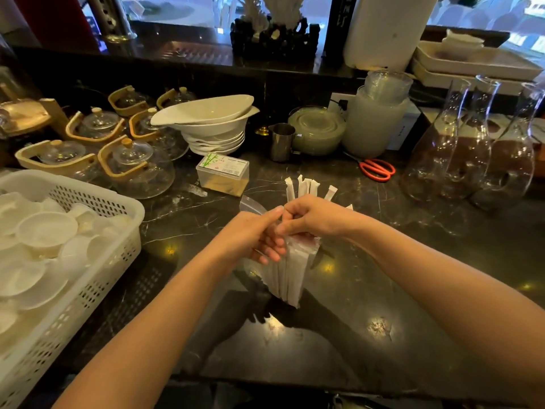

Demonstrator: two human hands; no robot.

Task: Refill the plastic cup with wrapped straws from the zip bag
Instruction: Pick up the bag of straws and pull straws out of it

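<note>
A dark marble counter (pixel 339 335) in a dim bar or restaurant carries the work, with glass teapots (pixel 138 163) toward its back left corner, a white basket (pixel 97 261) of small cups at the left edge, red scissors (pixel 377 169) and glass carafes (pixel 472 149) toward the right. Near the middle, both hands meet at the top of the zip bag (pixel 290 273), which stands upright, packed with wrapped straws (pixel 292 278). The left hand (pixel 253 237) pinches one side of the bag's mouth and the right hand (pixel 315 215) is curled closed on the other side, as if working the seal. Just behind the hands the plastic cup (pixel 250 203) shows only a bit of rim, with a few straw tips (pixel 306 185) sticking up. I judge the refill barely begun: the bag looks full, and I cannot tell whether it is open yet
</note>
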